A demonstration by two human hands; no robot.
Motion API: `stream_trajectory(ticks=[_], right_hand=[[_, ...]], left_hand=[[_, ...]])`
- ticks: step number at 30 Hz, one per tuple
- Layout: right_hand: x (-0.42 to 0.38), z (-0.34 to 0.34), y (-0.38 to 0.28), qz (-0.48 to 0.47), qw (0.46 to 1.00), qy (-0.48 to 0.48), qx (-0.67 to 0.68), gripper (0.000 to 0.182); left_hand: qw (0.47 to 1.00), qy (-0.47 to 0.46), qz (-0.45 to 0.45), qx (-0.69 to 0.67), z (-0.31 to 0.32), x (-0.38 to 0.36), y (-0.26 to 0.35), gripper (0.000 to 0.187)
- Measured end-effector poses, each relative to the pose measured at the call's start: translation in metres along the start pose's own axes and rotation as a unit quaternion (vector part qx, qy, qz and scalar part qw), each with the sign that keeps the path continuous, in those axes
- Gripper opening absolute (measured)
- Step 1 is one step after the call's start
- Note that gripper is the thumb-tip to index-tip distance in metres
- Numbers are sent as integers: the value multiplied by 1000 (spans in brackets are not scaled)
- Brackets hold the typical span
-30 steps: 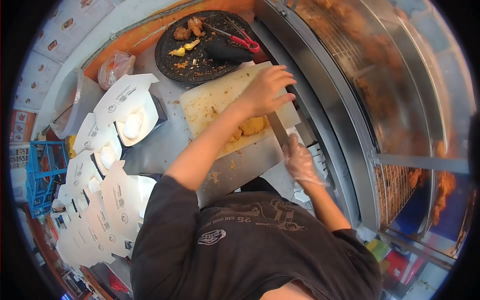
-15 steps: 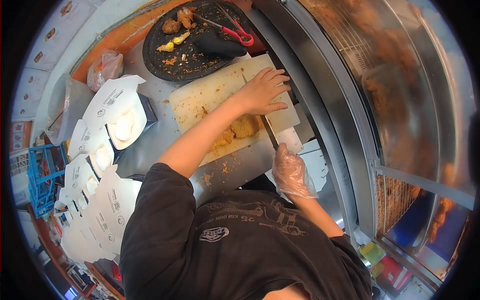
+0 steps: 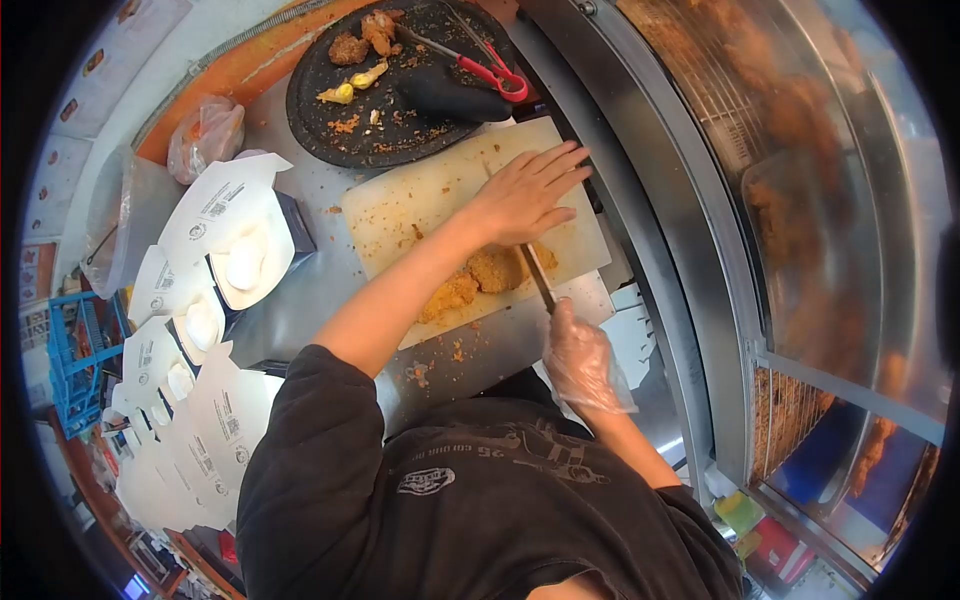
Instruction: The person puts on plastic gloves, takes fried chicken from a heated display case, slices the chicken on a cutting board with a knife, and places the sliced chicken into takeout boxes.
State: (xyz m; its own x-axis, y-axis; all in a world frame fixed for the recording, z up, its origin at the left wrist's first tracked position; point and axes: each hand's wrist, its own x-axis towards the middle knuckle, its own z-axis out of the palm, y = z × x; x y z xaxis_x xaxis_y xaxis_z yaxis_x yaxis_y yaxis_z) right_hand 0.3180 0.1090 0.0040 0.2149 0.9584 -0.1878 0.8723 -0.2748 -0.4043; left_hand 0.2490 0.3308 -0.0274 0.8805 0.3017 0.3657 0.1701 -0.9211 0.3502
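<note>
My bare left hand (image 3: 530, 195) lies flat with its fingers stretched out across the top of a knife blade. In a clear plastic glove, my right hand (image 3: 582, 355) is wrapped around the handle of this knife (image 3: 540, 275). The blade runs under my left palm, and its tip shows beyond it. Golden breaded fried chicken (image 3: 495, 270) lies on a white cutting board (image 3: 385, 215), against the blade on the left. A smaller bit of chicken (image 3: 546, 257) shows on the blade's right side. My left forearm partly covers the board and the chicken.
A dark round tray (image 3: 310, 110) holds fried pieces, a black object and red-handled tongs (image 3: 513, 88). Opened white boxes (image 3: 225, 205) with white contents line the left. A glass-fronted metal food cabinet (image 3: 690, 200) borders the right. A plastic bag (image 3: 205, 138) sits behind the boxes.
The knife handle and my gloved hand have shifted slightly downward. More chicken shows to the right of the blade. My left hand stays spread over the blade, and the view has shifted a little.
</note>
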Motion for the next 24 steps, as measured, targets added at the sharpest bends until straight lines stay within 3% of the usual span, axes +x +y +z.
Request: stream_trajectory(ticks=[2,3,5,7,9,11,14,17,20,24], right_hand=[[8,18,0,26,1000,-10,-4,18],[19,31,4,49,999,-15,-5,17],[15,37,13,-8,999,17,-41,23],[10,3,-8,0,1000,10,2,13],[4,9,-11,6,999,37,11,13],[6,40,2,-16,1000,20,15,12],[5,32,-5,5,1000,10,-14,15],[-1,7,-24,4,1000,8,-7,17],[2,32,-19,-1,1000,16,5,20],[4,43,-22,-2,1000,11,-11,23]], left_hand=[[997,-54,-52,-12,23,-17,-14,56],[998,-49,-49,-8,19,-10,-22,56],[996,-45,-70,-23,10,-9,-25,53],[998,-15,-53,-28,-20,-3,-6,51],[998,12,-39,-46,-15,-12,-2,50],[995,-71,-73,-14,14,-30,-14,49],[997,-15,-75,-33,7,-24,-19,49],[997,2,-62,-51,-38,-20,6,49],[994,-45,-89,-33,5,-50,-14,48],[995,-8,-89,34,15,-48,-30,49]])
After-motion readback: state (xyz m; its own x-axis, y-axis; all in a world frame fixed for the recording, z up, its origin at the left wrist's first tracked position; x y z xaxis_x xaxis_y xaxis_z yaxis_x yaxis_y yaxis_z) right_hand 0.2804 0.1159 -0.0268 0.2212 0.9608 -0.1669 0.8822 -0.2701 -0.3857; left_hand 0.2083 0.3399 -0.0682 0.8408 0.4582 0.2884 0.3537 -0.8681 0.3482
